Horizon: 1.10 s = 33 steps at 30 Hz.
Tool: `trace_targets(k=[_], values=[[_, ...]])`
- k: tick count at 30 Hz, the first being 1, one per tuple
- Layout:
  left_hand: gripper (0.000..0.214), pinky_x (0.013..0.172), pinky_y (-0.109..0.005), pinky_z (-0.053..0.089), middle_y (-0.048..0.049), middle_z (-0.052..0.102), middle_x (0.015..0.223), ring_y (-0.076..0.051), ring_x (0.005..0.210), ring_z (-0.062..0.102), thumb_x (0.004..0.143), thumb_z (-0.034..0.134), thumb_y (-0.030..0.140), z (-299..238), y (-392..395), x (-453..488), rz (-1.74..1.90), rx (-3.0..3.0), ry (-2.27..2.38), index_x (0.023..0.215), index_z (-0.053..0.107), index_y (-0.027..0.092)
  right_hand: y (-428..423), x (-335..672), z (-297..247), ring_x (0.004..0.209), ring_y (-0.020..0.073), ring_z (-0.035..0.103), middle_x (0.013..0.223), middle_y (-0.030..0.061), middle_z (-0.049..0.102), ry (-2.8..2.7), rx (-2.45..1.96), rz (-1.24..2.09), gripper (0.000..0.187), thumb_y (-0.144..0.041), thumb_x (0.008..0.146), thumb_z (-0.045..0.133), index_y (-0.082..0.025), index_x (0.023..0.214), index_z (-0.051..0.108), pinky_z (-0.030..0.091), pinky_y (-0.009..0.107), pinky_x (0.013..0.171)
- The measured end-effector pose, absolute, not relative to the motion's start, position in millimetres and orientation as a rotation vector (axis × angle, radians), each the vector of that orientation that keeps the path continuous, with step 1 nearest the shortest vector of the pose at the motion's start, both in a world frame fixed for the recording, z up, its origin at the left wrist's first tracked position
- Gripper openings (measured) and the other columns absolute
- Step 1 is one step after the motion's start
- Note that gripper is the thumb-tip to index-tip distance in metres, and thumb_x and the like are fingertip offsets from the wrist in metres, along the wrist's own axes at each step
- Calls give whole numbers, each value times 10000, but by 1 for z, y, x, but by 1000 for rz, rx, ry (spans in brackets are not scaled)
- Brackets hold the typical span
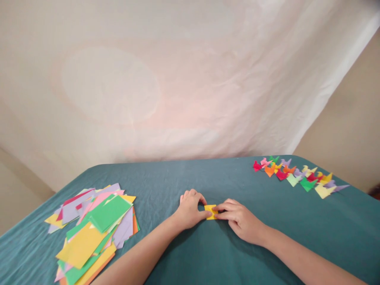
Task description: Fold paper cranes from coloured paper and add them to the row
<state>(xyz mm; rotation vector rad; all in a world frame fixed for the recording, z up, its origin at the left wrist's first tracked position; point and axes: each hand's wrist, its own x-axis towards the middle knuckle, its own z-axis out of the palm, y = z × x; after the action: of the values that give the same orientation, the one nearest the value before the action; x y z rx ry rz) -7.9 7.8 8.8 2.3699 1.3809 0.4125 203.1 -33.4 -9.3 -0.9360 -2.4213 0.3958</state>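
Note:
A small folded square of yellow origami paper is between my two hands, low over the cloth near the middle of the table. My left hand pinches its left edge between thumb and index finger, the other fingers curled behind. From the right, my right hand grips the paper's right edge with its fingertips. Part of that edge is hidden under the fingers, and the finer folds are too small to make out.
A loose, overlapping pile of coloured paper sheets lies on the left. Several folded paper birds stand in rows at the back right. Teal cloth covers the table, and a pale hanging sheet rises behind its far edge.

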Motion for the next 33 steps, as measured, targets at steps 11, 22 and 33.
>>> trace_targets(k=[11, 22, 33], values=[[301, 732, -290, 375, -11, 609, 858, -196, 831, 545, 666, 668, 433, 3, 12, -7, 436, 2369, 1286, 831, 578, 198, -39, 196, -8, 899, 183, 543, 1018, 64, 614, -2351, -965, 319, 252, -117, 816, 478, -226, 943, 667, 429, 363, 798], [357, 747, -298, 400, -43, 594, 887, -220, 866, 535, 646, 683, 436, 3, 13, -8, 448, 2392, 1287, 909, 621, 203, -35, 195, -14, 873, 172, 566, 978, 59, 629, -2298, -998, 301, 192, -171, 851, 496, -225, 888, 676, 438, 339, 779], [251, 700, -270, 415, -19, 585, 824, -181, 791, 544, 647, 690, 345, 4, 13, -6, 475, 2262, 1209, 801, 578, 181, -33, 195, -18, 801, 166, 582, 866, 39, 634, -2070, -1190, 481, 89, -246, 828, 534, -205, 816, 612, 448, 310, 746]])
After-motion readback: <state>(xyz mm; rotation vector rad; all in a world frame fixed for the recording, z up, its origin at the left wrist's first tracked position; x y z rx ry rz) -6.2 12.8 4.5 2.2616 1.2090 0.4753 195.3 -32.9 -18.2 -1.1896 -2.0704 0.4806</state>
